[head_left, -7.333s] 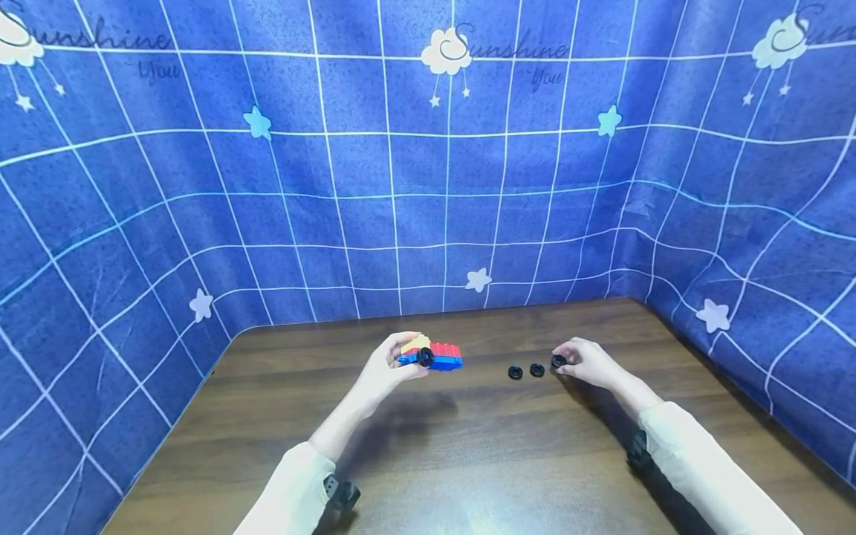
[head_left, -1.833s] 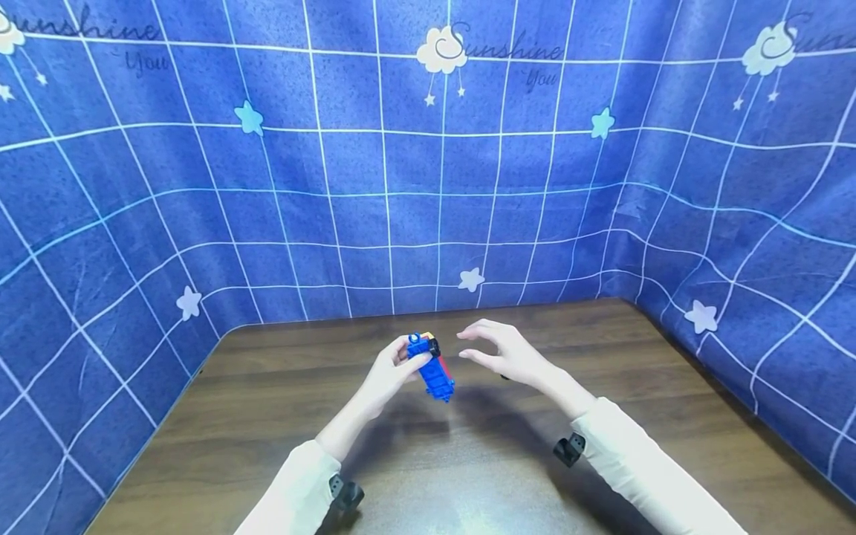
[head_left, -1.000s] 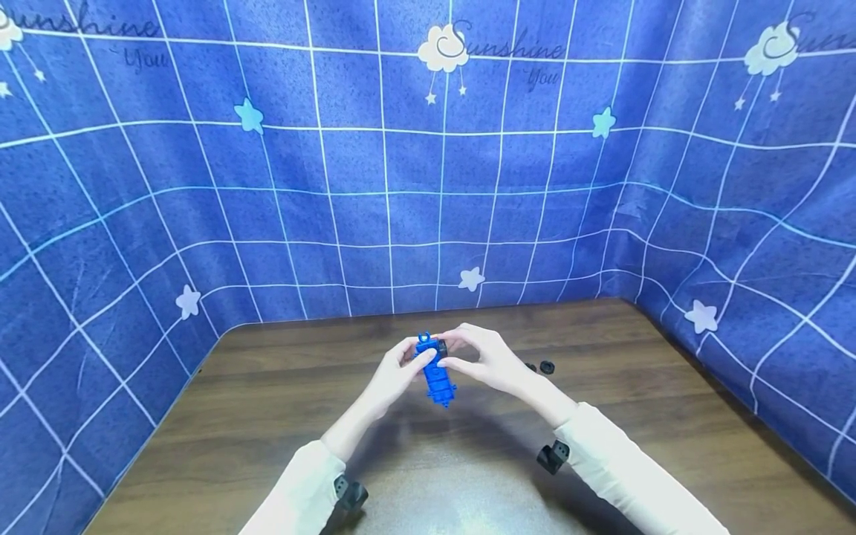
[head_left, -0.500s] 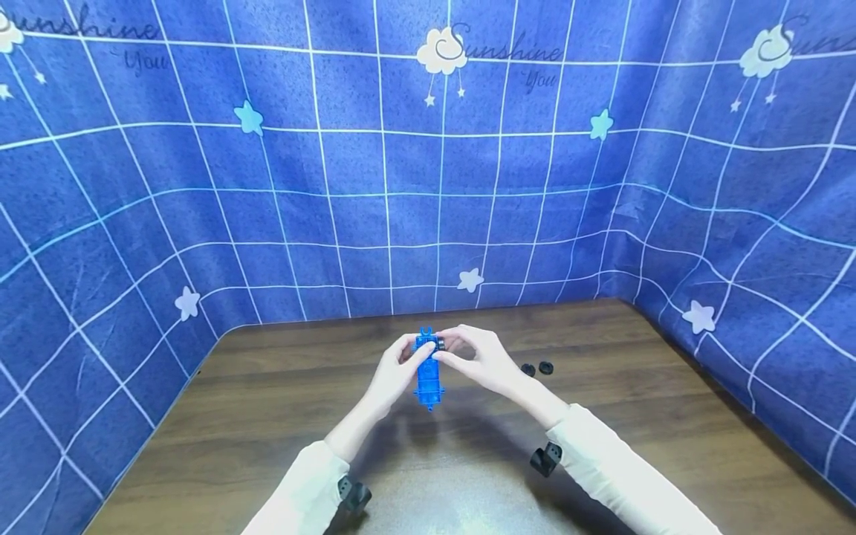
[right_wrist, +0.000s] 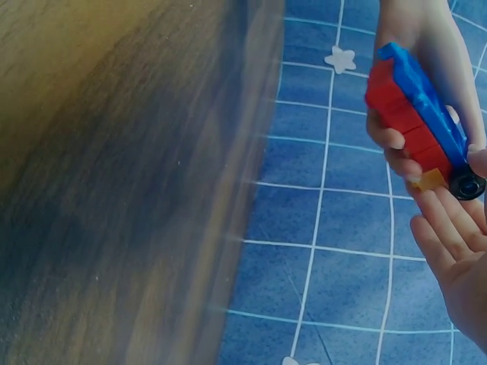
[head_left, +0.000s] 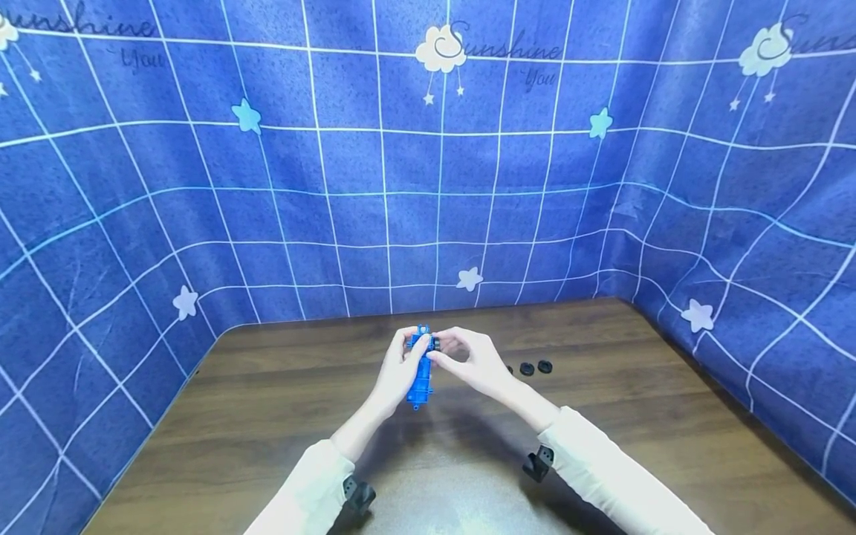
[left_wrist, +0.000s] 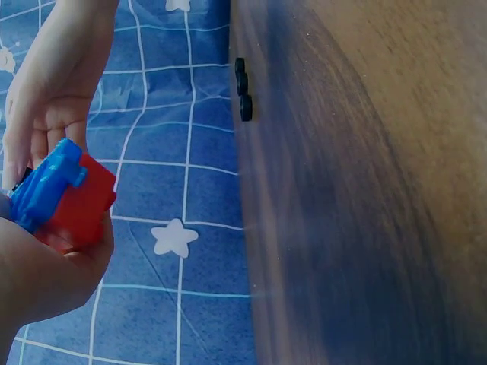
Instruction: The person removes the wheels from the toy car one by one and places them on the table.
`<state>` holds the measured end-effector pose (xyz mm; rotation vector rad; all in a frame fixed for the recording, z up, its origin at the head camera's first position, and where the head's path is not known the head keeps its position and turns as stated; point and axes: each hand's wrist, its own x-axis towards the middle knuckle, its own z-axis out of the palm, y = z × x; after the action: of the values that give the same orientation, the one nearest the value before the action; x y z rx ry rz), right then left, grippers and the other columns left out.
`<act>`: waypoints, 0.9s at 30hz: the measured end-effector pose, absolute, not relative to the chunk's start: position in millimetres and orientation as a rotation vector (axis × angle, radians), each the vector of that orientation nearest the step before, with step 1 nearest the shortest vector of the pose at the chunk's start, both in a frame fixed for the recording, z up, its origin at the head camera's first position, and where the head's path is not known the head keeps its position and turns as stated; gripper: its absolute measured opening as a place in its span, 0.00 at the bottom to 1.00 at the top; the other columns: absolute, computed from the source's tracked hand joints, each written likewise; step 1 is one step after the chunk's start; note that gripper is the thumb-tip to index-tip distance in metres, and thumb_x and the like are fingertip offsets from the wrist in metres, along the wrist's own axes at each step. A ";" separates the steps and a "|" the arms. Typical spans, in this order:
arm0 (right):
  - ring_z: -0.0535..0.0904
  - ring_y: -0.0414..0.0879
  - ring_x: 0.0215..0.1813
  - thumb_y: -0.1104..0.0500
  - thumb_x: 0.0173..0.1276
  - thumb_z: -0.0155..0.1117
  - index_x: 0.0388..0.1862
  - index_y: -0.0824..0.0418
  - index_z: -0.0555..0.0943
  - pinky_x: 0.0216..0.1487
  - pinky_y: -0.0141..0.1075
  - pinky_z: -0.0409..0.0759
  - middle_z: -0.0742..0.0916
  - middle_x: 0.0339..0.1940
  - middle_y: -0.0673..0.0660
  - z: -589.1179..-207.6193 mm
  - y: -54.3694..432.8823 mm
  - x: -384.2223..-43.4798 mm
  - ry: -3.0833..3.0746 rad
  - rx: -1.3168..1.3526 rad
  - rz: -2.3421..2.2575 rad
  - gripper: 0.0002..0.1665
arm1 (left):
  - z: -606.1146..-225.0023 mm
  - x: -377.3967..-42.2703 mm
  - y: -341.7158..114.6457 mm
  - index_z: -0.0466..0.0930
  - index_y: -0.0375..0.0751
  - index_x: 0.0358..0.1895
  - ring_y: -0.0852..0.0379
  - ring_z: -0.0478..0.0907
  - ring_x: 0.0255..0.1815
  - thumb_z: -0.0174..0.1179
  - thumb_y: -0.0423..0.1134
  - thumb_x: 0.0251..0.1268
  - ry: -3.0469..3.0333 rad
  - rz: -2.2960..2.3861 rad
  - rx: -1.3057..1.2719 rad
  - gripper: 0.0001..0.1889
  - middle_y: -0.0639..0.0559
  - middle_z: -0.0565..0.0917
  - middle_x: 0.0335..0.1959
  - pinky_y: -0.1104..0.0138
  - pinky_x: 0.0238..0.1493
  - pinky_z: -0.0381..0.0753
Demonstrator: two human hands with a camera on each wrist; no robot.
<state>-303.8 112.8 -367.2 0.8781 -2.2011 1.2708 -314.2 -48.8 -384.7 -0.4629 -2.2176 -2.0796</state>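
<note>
My left hand (head_left: 394, 375) grips a toy brick car (head_left: 420, 379) above the table, thumb on its blue underside, which faces the head camera. In the right wrist view the car shows a red brick body (right_wrist: 407, 122), a blue chassis (right_wrist: 434, 106) and a small yellow brick (right_wrist: 431, 179) near one end. A black wheel (right_wrist: 466, 183) sits at that end, on the chassis side. My right hand (head_left: 476, 364) pinches this wheel at the car's far end between thumb and fingers. The car's red top is hidden in the head view.
Three loose black wheels (head_left: 527, 368) lie in a row on the wooden table (head_left: 267, 401), right of the hands and partly behind the right one. A blue gridded curtain (head_left: 348, 171) surrounds the table's back and sides.
My right hand has left the loose wheels and come to the car's wheel. The car has turned from side-on to underside facing me, and over the last second it swung slightly left.
</note>
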 end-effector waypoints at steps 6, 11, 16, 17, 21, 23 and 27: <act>0.83 0.54 0.34 0.69 0.57 0.67 0.48 0.73 0.75 0.41 0.48 0.81 0.85 0.33 0.65 -350.7 104.9 -284.1 -2.136 0.906 1.302 0.20 | -381.9 -312.7 -49.1 0.63 0.42 0.61 0.56 0.80 0.25 0.50 0.44 0.71 -2.155 -2.084 -0.485 0.20 0.39 0.71 0.51 0.54 0.28 0.83; 0.81 0.53 0.33 0.68 0.59 0.66 0.47 0.72 0.73 0.41 0.48 0.81 0.84 0.31 0.63 -351.0 101.1 -281.8 -2.130 0.869 1.319 0.18 | -381.2 -313.4 -48.4 0.67 0.45 0.59 0.54 0.80 0.19 0.52 0.47 0.70 -2.161 -2.032 -0.475 0.19 0.40 0.72 0.47 0.54 0.23 0.83; 0.80 0.53 0.33 0.66 0.62 0.64 0.46 0.72 0.74 0.41 0.47 0.81 0.83 0.30 0.63 -353.4 98.7 -283.0 -2.164 0.802 1.331 0.16 | -376.4 -310.1 -46.5 0.71 0.44 0.54 0.55 0.79 0.15 0.51 0.47 0.70 -2.175 -1.994 -0.452 0.15 0.41 0.76 0.39 0.57 0.18 0.82; 0.80 0.50 0.33 0.65 0.62 0.64 0.46 0.70 0.74 0.41 0.45 0.81 0.83 0.30 0.61 -358.1 98.9 -287.0 -2.162 0.800 1.325 0.15 | -372.7 -306.5 -46.3 0.72 0.43 0.53 0.56 0.79 0.14 0.51 0.46 0.71 -2.179 -1.986 -0.454 0.14 0.41 0.77 0.37 0.57 0.18 0.81; 0.75 0.41 0.30 0.62 0.65 0.61 0.46 0.64 0.72 0.36 0.39 0.78 0.80 0.27 0.54 -377.0 99.1 -302.7 -2.161 0.791 1.290 0.13 | -371.1 -305.1 -45.5 0.73 0.41 0.51 0.57 0.77 0.11 0.49 0.47 0.72 -2.196 -1.944 -0.455 0.14 0.41 0.79 0.30 0.56 0.15 0.80; 0.71 0.38 0.27 0.61 0.66 0.60 0.44 0.61 0.70 0.30 0.33 0.74 0.78 0.24 0.50 -387.4 100.0 -310.4 -2.142 0.803 1.251 0.11 | -375.1 -308.3 -45.7 0.74 0.43 0.50 0.55 0.77 0.12 0.50 0.50 0.71 -2.198 -1.930 -0.476 0.16 0.41 0.80 0.28 0.57 0.15 0.80; 0.67 0.41 0.23 0.63 0.67 0.59 0.42 0.63 0.70 0.24 0.27 0.64 0.74 0.21 0.49 -392.0 101.2 -310.1 -2.132 0.816 1.206 0.09 | -380.0 -312.8 -46.5 0.77 0.48 0.47 0.45 0.78 0.12 0.52 0.57 0.66 -2.233 -1.924 -0.489 0.18 0.41 0.80 0.26 0.56 0.13 0.79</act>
<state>-310.1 101.2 -392.0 0.8161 -2.1325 1.2056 -312.8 -46.5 -380.0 -0.4891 -2.2328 -1.9236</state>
